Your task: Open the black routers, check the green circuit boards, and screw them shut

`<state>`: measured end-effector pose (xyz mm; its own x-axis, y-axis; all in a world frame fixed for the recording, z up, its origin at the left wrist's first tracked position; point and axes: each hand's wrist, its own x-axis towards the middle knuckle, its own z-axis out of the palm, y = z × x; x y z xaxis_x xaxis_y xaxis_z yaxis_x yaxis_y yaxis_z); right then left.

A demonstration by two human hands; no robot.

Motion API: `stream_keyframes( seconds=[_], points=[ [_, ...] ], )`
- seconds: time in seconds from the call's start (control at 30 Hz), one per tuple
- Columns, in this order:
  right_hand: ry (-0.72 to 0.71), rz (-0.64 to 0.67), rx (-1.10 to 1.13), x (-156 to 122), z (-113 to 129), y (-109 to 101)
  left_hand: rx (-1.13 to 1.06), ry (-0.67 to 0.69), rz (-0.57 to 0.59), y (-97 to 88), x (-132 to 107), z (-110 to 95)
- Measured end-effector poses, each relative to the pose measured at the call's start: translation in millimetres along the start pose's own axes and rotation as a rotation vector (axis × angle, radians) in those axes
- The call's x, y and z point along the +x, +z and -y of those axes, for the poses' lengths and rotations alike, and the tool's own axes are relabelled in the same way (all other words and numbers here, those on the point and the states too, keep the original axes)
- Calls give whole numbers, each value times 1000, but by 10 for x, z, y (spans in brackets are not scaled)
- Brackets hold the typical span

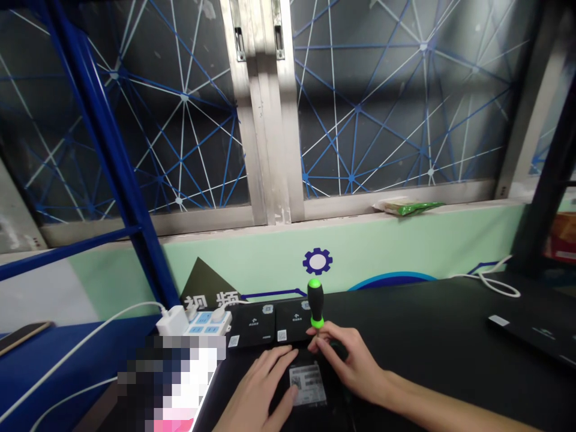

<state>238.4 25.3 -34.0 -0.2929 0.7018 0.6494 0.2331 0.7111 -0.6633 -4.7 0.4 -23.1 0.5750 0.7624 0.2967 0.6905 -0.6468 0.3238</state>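
Head view: right hand [355,360] grips one black-handled, green-capped screwdriver [315,303], upright, tip on one flat black device with white label [308,384] on the black counter [427,336]. Left hand [263,390] lies open, flat on that device. Behind it: two black rectangular boxes [255,324] [292,321], one white power strip [198,321].

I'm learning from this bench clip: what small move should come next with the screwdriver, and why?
Probably a slow turn of the screwdriver where it stands. The right hand pinches it upright, low on the handle, over the black device; the left hand lies flat on that device beside its label. The tip is hidden by that hand, so its seating is unclear.
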Motion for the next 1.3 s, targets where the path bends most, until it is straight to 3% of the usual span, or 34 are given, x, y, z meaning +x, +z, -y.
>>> stream_keyframes(
  seconds=[0.33,1.3],
  points=[
    [38,-52,35,19,-37,50,12,42,18,16,34,69],
    [23,-10,28,-10,-43,20,-14,17,24,-13,30,4]
  ],
)
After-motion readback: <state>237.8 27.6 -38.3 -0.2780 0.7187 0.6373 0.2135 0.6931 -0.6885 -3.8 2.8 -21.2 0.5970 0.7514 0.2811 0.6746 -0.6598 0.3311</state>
